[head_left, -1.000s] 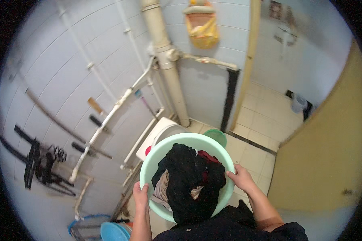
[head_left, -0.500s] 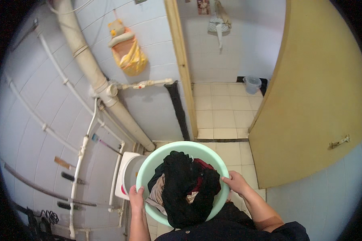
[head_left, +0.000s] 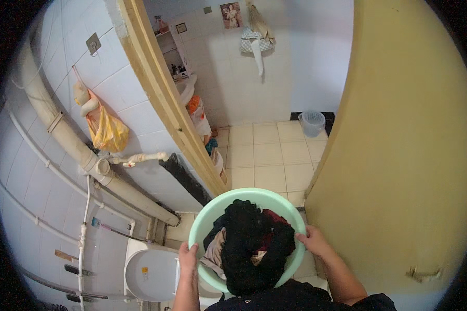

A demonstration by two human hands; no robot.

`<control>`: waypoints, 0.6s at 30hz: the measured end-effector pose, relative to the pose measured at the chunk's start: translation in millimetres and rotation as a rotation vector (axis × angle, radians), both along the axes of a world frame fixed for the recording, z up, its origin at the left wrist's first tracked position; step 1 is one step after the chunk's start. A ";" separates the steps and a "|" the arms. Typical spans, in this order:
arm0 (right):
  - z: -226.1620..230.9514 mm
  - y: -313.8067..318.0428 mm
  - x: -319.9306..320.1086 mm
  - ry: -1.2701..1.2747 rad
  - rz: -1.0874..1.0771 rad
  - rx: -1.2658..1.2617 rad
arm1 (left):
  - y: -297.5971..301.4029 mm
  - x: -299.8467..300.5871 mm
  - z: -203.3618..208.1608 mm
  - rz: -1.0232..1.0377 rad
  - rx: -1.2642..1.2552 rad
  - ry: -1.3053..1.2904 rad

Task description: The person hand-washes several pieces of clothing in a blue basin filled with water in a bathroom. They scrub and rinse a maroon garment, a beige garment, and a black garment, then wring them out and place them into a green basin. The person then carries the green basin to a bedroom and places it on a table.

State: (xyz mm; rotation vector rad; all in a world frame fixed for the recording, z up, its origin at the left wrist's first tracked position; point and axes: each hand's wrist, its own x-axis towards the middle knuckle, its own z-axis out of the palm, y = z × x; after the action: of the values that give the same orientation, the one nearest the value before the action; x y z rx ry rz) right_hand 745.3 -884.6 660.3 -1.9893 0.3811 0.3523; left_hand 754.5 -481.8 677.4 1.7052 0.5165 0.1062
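Observation:
Between my two hands is a pale green plastic basin (head_left: pixel 198 228), its rim gripped on either side. My left hand (head_left: pixel 188 259) is closed on the left rim, with the thumb over the edge. On the opposite edge, my right hand (head_left: pixel 313 242) closes the same way. A heap of clothes fills the basin: a large black garment (head_left: pixel 242 243) lies on top, a beige cloth (head_left: pixel 214 255) shows at the left and a dark red piece (head_left: pixel 271 216) at the right. The basin's bottom is hidden under them.
Ahead is a doorway with a wooden frame (head_left: pixel 158 96) and an open yellowish door (head_left: pixel 389 155) on the right. Pipes (head_left: pixel 62 124) run along the left wall. Low at the left stands a white fixture with a round grey top (head_left: pixel 151 274). A clear bucket (head_left: pixel 312 124) sits beyond the doorway.
My view has turned left and moved nearer the doorway, showing more of the room beyond. Both hands keep their hold on the basin, which travels along with me.

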 end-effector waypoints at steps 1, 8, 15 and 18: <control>2.1 -17.0 14.2 -0.028 -0.015 0.007 | -20.1 13.1 1.2 -0.015 -0.013 -0.001; 37.2 -72.1 93.5 -0.056 -0.067 0.015 | -89.7 105.9 16.7 -0.027 -0.065 0.003; 13.7 -86.4 192.2 -0.031 -0.073 0.049 | -92.8 219.1 -3.8 -0.022 -0.011 0.018; -13.7 -96.4 240.1 -0.063 -0.089 0.094 | -94.0 285.2 -7.0 -0.073 0.062 0.018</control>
State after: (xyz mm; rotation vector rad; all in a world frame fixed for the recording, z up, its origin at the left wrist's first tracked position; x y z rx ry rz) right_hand 985.4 -981.0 646.6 -1.8809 0.4041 0.2465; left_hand 1039.7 -575.8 670.4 1.7847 0.4674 0.0544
